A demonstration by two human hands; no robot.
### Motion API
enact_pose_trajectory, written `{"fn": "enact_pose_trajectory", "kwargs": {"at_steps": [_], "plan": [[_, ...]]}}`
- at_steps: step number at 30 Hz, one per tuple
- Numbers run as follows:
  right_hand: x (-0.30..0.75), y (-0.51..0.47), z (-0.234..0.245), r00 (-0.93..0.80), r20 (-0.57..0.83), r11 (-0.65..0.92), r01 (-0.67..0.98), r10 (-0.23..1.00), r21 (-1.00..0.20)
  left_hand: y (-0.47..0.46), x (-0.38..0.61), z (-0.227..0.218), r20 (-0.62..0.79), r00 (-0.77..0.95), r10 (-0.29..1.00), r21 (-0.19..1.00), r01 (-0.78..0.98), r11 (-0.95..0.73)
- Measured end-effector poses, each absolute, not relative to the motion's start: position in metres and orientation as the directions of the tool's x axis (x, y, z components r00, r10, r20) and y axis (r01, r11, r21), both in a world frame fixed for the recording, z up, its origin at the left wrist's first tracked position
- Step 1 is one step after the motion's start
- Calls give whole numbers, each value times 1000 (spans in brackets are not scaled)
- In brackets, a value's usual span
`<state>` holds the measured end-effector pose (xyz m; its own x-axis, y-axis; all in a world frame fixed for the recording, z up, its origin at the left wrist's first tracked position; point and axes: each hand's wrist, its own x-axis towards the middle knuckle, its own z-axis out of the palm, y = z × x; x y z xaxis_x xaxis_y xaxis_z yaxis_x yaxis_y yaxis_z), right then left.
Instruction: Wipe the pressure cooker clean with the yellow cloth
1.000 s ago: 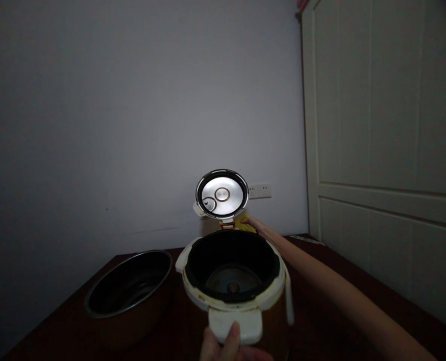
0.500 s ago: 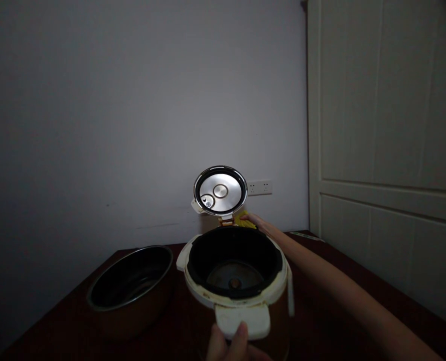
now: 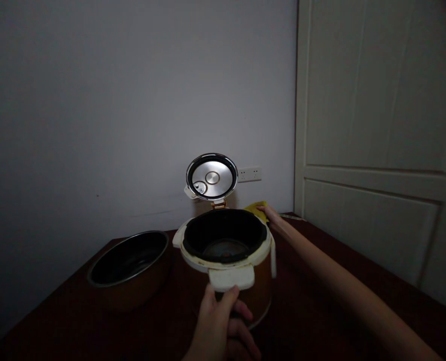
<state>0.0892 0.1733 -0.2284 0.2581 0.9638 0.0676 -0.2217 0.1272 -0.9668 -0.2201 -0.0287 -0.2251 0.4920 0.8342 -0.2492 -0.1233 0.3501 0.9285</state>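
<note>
A brown electric pressure cooker (image 3: 262,296) with a white rim stands on the table before me, its inside dark. Its round lid (image 3: 223,183) is raised at the back, with the shiny metal underside facing me. My left hand (image 3: 220,321) grips the front white handle (image 3: 232,278) from below, fingers curled, thumb at the handle's lower edge. At the cooker's back right rim, my right hand (image 3: 271,215) holds a yellow cloth (image 3: 257,208) between its fingers. The inner pot (image 3: 132,291), dark inside with a metal rim, sits to the left, tilted a little.
The dark red table (image 3: 313,301) runs back to a pale wall (image 3: 132,100). A white socket plate (image 3: 250,174) is on the wall behind the cooker. A white panelled door (image 3: 365,125) rises along the right side. A thin strip (image 3: 292,217) lies near the back right edge.
My right hand and the yellow cloth have come from behind the lid hinge to the cooker's right rear rim. More of my left hand shows at the handle. The view has shifted slightly.
</note>
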Motion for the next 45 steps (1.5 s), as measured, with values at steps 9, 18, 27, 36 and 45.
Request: {"fn": "enact_pose_trajectory", "kwargs": {"at_steps": [9, 18, 27, 36, 45], "plan": [[67, 127, -259, 290, 99, 189, -301, 952, -935, -60, -203, -246, -217, 694, 687, 870, -180, 458], [59, 104, -248, 354, 211, 277, -145, 911, -950, -55, -209, -144, 256, 465, 847, 615, -754, 229], [36, 63, -252, 559, 473, 378, 285, 681, -881, 8, -244, -220, 888, -38, 459, 450, -142, -882], [-9, 12, -284, 499, 782, 408, 669, 374, -621, 14, -237, -251, 970, 188, 157, 149, 53, -987], [-14, -14, -341, 177, 941, 394, 874, 288, -284, 17, -229, -262, 976, 165, 141, 117, 145, -982]]}}
